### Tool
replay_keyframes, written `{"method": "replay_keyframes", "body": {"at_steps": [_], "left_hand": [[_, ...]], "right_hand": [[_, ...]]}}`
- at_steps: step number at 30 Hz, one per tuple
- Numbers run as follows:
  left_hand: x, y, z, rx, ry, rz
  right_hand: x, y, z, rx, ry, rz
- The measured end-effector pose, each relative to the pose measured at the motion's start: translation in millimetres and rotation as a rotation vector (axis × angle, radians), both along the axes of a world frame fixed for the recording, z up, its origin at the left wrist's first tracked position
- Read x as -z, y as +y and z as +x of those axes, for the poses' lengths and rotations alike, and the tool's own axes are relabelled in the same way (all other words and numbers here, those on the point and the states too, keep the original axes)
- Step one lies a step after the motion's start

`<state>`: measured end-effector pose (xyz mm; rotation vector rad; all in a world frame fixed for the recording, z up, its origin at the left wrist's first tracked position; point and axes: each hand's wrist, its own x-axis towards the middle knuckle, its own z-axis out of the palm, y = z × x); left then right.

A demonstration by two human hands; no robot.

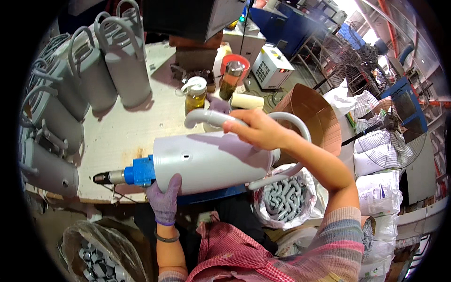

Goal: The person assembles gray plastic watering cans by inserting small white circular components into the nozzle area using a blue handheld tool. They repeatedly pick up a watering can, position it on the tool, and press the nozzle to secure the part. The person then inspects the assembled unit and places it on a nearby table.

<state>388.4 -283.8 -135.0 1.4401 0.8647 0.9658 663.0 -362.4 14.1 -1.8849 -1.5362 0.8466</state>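
Grey pipe (pixel 206 116) — within right fingers (pixel 233 127)

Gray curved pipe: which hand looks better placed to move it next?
Probably the right hand: it grips the gray curved pipe, while the gloved left hand touches the left end of the gray cylinder.

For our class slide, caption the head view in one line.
A gloved left hand holds a grey cylinder while the bare right hand grips a curved grey pipe.
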Motion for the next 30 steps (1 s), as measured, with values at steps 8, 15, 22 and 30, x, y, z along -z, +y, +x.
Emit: {"method": "replay_keyframes", "body": {"at_steps": [8, 15, 22, 30], "left_hand": [[13, 0, -5, -0.006, -0.035, 0.018], [9, -3, -4, -0.01, -0.039, 0.045], [12, -9, -2, 0.036, -0.164, -0.104], [12, -7, -4, -0.029, 0.068, 0.099]], "right_hand": [[-3, 0, -2, -0.064, 0.004, -0.003], [-1, 1, -2, -0.102, -0.032, -0.039], [3, 2, -6, -0.15, -0.153, 0.116], [-20, 23, -31, -0.202, -0.238, -0.101]]}}
